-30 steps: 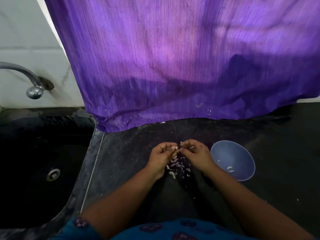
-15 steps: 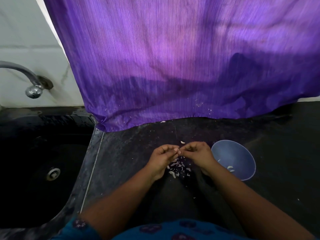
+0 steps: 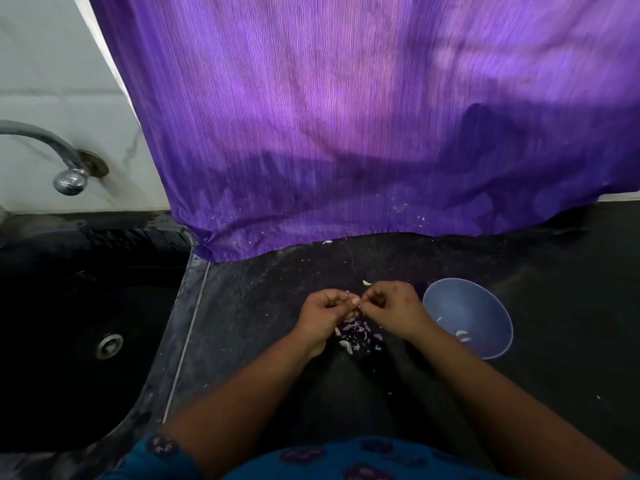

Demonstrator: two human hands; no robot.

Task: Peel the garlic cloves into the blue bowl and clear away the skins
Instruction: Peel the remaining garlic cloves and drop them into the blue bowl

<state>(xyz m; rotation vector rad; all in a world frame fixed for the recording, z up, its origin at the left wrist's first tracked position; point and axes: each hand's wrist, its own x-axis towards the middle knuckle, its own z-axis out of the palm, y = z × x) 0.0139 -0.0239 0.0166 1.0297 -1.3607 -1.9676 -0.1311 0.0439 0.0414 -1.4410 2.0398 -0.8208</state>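
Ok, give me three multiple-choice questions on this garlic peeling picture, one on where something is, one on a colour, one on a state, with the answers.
1. Where do the loose garlic skins lie?
A. in the sink
B. on the counter below the hands
C. inside the bowl

2. What colour is the hanging cloth?
A. purple
B. green
C. white

3. What is the state of the blue bowl?
A. upside down
B. heaped to the rim
C. upright with a few pale pieces in it

Answers: 1 B, the skins sit on the dark counter between the left hand and right hand. 2 A, the fabric is plainly purple. 3 C, its open inside shows only some pale bits.
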